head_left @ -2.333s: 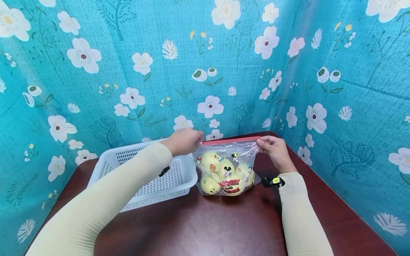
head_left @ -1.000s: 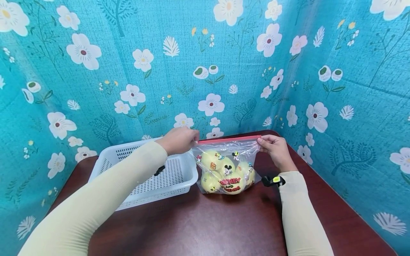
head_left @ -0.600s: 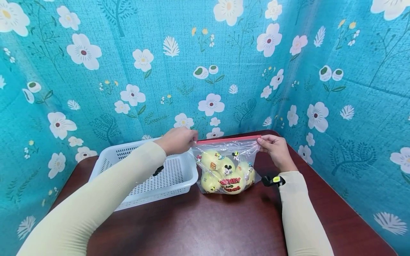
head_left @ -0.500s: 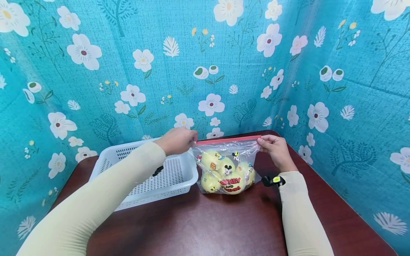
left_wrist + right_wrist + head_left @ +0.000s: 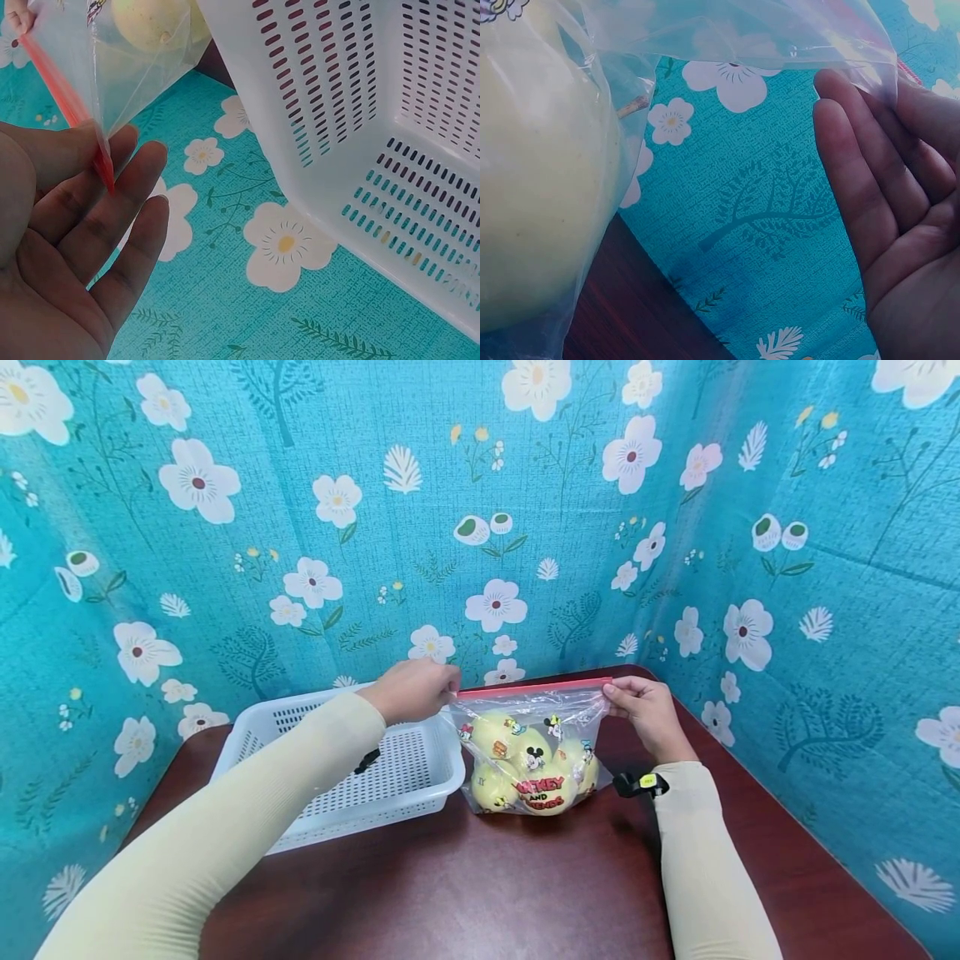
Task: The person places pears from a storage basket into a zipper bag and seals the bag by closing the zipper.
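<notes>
A clear zip bag [image 5: 592, 722] with a red top strip and cartoon print stands on the table, holding several pale yellow-green round fruits [image 5: 495, 789]. A stem on one fruit [image 5: 532, 180] shows through the plastic in the right wrist view. My left hand [image 5: 416, 689] pinches the left end of the red strip between thumb and fingers; in the left wrist view its other fingers [image 5: 139, 247] are spread loosely. At the strip's right end, my right hand [image 5: 645, 710] pinches the bag's corner. The strip is drawn out straight between both hands.
A white perforated plastic basket [image 5: 390, 806] stands left of the bag, partly under my left forearm. The dark reddish-brown table [image 5: 480, 893] ends at a teal flowered cloth [image 5: 405, 585] behind and at both sides.
My left hand has slid slightly left along the red strip to its end. My right hand keeps its place at the right corner. The bag has barely moved.
</notes>
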Demonstrator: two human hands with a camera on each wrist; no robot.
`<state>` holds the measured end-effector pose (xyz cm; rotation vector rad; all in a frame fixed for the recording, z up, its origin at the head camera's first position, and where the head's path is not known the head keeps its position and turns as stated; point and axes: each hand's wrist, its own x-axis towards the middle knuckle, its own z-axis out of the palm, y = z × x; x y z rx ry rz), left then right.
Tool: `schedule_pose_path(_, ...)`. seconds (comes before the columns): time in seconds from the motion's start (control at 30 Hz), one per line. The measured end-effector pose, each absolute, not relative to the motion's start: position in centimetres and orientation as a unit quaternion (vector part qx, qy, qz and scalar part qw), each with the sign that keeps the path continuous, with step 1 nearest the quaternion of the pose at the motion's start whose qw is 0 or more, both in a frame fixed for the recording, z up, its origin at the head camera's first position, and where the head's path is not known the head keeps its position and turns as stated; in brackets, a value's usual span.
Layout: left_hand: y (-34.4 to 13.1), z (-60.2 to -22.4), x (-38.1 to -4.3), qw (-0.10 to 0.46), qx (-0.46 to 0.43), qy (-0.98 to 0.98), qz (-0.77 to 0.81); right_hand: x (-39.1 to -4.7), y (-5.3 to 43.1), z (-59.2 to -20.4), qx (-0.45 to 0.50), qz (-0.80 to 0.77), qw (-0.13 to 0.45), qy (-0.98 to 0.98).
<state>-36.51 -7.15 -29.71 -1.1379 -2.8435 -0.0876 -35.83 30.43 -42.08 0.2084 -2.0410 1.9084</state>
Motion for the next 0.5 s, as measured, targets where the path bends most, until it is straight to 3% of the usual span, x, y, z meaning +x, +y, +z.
schedule_pose_path(0.5, -7.72, -29.44, -36.20, 0.028, -0.359, -0.932, -0.034, -35.48, 30.35, -41.84, 0.068, 0.673, 0.165, -0.718)
